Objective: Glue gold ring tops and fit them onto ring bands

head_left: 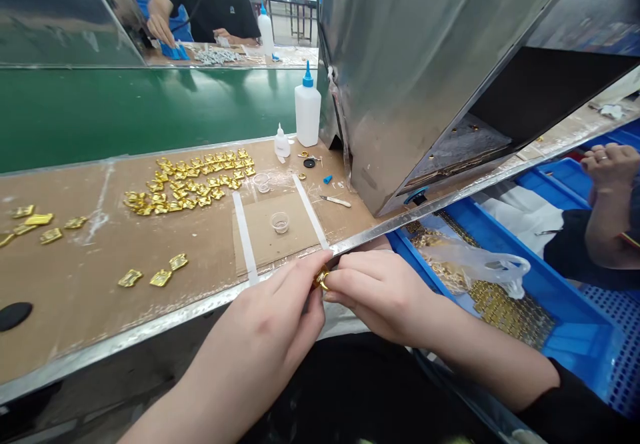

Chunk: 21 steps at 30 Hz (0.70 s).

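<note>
Just over the table's front edge, my left hand (277,314) pinches a small shiny gold piece (320,276). The fingers of my right hand (383,291) close on a gold ring at the right side of that piece; fingers cover most of both, so I cannot tell whether they are joined. Beyond my hands, a small clear cup (280,223) stands on a cardboard pad (260,247) taped down with white strips. Three flat gold pieces (161,278) lie left of my hands. Farther back, many gold pieces (200,177) with rings stand in rows.
A large white bottle (307,114), a small dropper bottle (281,143) and a knife (336,201) are on the table. A metal housing (410,64) rises at right. Blue bins (575,344) with gold parts sit below. A co-worker (210,7) works across the green belt (150,101).
</note>
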{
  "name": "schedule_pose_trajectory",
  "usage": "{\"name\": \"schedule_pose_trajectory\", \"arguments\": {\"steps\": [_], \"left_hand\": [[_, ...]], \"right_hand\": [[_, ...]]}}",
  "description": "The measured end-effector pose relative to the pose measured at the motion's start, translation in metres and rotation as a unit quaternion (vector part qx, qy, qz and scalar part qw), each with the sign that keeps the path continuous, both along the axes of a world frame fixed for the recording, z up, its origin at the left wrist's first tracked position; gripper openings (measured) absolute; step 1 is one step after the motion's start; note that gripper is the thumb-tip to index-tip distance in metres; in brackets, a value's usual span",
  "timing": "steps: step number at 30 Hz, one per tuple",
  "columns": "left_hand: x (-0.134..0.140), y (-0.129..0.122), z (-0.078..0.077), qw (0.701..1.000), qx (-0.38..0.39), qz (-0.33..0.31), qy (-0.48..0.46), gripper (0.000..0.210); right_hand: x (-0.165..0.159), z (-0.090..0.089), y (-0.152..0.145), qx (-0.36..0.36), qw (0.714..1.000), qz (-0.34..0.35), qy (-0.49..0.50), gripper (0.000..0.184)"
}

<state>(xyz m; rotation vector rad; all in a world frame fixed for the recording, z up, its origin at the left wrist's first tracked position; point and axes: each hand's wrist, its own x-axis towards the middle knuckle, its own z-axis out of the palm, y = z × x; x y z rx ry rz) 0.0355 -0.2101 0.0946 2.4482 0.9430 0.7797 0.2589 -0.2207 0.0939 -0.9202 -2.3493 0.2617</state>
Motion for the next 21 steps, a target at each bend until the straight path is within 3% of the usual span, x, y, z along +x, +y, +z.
{"name": "schedule_pose_trajectory", "arguments": {"steps": [7,13,21], "left_hand": [[0.0016,-0.0015,-0.0029,1.0,0.017,-0.003,0.008,0.04],[0.0016,-0.0025,0.0,1.0,-0.018,-0.009,0.011,0.05],[-0.0014,-0.0047,-0.0016,0.999,0.043,-0.031,0.0,0.05]], "right_hand": [[0.0011,-0.0024,-0.0005,0.02,0.999,0.003,-0.029,0.021],[0.0037,-0.0035,-0.0008,-0.007,0.999,0.014,-0.049,0.017],[0.0009,-0.0044,-0.001,-0.054,0.998,0.038,0.008,0.014]]}}
